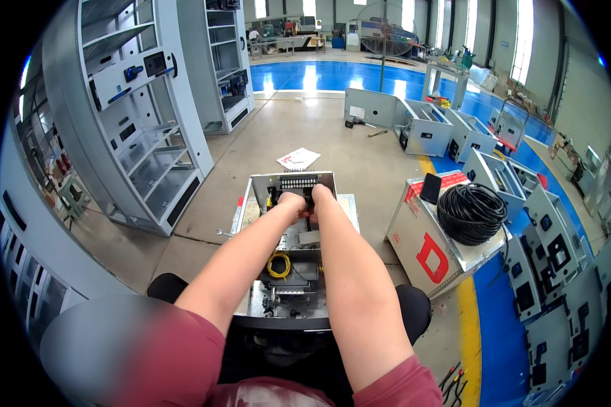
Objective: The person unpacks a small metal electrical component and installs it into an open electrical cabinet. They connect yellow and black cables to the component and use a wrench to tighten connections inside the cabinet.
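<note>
In front of me stands an open grey metal drawer unit (256,178), with electrical parts inside. Both my arms reach over it to its far end. My left hand (292,205) is closed beside dark parts there; what its fingers hold is hidden. My right hand (322,195) is closed close to its right, near a small reddish piece (311,221) that I cannot identify. A row of terminals (300,182) lines the far wall just beyond my hands. Nearer to me in the unit are a coil of yellow wire (278,266) and a metal mechanism (290,290).
At right, a metal-edged box (414,237) bears a coil of black cable (472,214) and a phone (430,188). Tall grey cabinets (176,136) stand at left. Papers (298,159) lie beyond the unit, a wrench (224,233) by its left side. More grey drawer units (424,132) are at right.
</note>
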`<state>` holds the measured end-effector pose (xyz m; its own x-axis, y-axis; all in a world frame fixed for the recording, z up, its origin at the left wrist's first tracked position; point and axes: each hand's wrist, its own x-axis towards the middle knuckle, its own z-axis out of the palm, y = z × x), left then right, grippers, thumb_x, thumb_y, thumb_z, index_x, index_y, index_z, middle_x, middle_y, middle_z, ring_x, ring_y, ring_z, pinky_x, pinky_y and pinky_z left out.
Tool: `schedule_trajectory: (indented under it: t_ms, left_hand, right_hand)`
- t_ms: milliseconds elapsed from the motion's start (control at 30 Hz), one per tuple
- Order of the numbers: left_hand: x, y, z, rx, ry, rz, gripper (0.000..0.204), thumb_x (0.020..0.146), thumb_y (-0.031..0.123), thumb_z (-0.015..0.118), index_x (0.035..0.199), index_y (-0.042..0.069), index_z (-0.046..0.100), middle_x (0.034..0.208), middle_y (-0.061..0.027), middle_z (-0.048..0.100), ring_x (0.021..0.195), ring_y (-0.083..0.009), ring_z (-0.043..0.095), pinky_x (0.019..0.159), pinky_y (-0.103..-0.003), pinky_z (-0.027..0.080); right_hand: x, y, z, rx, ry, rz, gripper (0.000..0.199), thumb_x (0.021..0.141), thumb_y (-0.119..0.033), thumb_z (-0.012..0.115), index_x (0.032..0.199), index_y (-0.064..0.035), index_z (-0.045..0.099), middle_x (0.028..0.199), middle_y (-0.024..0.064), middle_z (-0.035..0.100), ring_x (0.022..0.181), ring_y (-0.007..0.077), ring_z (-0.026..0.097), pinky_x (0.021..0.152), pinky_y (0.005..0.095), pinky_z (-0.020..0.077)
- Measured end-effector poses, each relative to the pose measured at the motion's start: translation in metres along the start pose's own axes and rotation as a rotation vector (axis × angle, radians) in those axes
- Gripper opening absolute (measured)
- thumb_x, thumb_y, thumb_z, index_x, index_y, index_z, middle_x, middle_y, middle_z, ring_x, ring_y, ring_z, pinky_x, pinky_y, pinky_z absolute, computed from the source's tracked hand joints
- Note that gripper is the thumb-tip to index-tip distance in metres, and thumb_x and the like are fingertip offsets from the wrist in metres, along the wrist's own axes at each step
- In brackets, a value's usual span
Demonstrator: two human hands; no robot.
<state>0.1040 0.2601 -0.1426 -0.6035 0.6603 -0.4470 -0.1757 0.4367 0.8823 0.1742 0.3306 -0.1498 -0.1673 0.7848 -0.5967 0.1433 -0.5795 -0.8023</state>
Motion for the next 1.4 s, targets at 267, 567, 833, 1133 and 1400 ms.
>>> schedule_trajectory:
  t_ms: [267, 567, 833, 1133, 1400]
  left_hand:
    - [0.025, -0.018, -0.022, -0.044, 0.157, -0.118, 0.011, 0.087, -0.005, 0.06, 0.078, 0.0, 0.062, 0.07, -0.0133, 0.066, 0.051, -0.0228, 0.062, 0.043, -0.037, 0.046]
    - [0.047, -0.023, -0.025, 0.024, 0.147, -0.142, 0.016, 0.089, -0.001, 0.053, 0.075, 0.002, 0.059, 0.064, -0.011, 0.06, 0.047, -0.0198, 0.055, 0.041, -0.036, 0.04]
    - [0.027, -0.024, -0.021, -0.2, 0.052, -0.14, 0.015, 0.09, -0.002, 0.052, 0.091, 0.004, 0.065, 0.084, -0.0109, 0.066, 0.06, -0.0207, 0.06, 0.05, -0.034, 0.047]
    - [0.04, -0.017, -0.007, -0.214, 0.039, -0.144, 0.015, 0.09, -0.001, 0.052, 0.096, 0.004, 0.065, 0.088, -0.0113, 0.067, 0.062, -0.0204, 0.061, 0.052, -0.035, 0.049]
    - [0.045, -0.026, -0.017, -0.153, 0.077, -0.149, 0.02, 0.086, -0.002, 0.053, 0.1, 0.0, 0.067, 0.098, -0.0159, 0.067, 0.075, -0.0245, 0.065, 0.063, -0.039, 0.053]
  right_hand:
    - [0.001, 0.014, 0.04, -0.071, -0.017, 0.042, 0.035, 0.092, -0.029, 0.047, 0.11, -0.0065, 0.068, 0.101, 0.0222, 0.069, 0.077, 0.0388, 0.066, 0.071, 0.06, 0.0489]
    - [0.072, 0.02, 0.057, -0.257, -0.089, 0.009, 0.031, 0.092, -0.026, 0.047, 0.103, -0.0066, 0.068, 0.089, 0.0195, 0.069, 0.07, 0.0388, 0.066, 0.068, 0.0608, 0.0508]
    - [0.028, 0.024, 0.038, -0.072, -0.077, -0.002, 0.029, 0.09, -0.024, 0.045, 0.1, -0.0077, 0.068, 0.085, 0.0184, 0.068, 0.062, 0.0358, 0.064, 0.063, 0.0584, 0.0502]
    - [0.005, 0.004, 0.019, -0.046, -0.077, 0.013, 0.033, 0.091, -0.022, 0.048, 0.1, 0.0036, 0.068, 0.095, 0.0266, 0.071, 0.072, 0.0388, 0.067, 0.064, 0.0536, 0.054]
    - [0.022, 0.017, 0.036, -0.04, -0.098, 0.036, 0.037, 0.092, -0.022, 0.049, 0.111, 0.0008, 0.071, 0.111, 0.0219, 0.073, 0.087, 0.0352, 0.071, 0.077, 0.0502, 0.0574]
